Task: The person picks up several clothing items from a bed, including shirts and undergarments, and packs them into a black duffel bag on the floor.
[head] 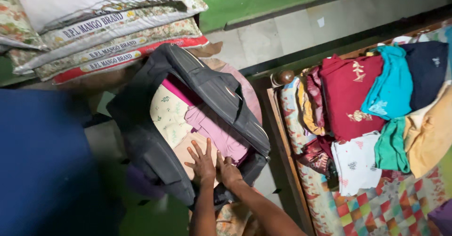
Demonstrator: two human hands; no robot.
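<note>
A black bag [155, 151] lies open on the floor with folded clothes inside: a cream printed piece [169, 113], a pink piece [219, 132] and a peach piece [186, 153]. My left hand [202, 163] lies flat with fingers spread on the peach cloth in the bag. My right hand [229, 170] rests beside it at the bag's near edge, fingers down on the clothes. Neither hand grips anything.
A bed [282, 137] with a wooden frame on the right holds folded clothes: maroon [346, 94], teal [391, 83], navy [428, 71], white printed [355, 163], orange [431, 132]. Stacked sacks [103, 28] sit at the top left. A dark blue shape [42, 160] fills the left.
</note>
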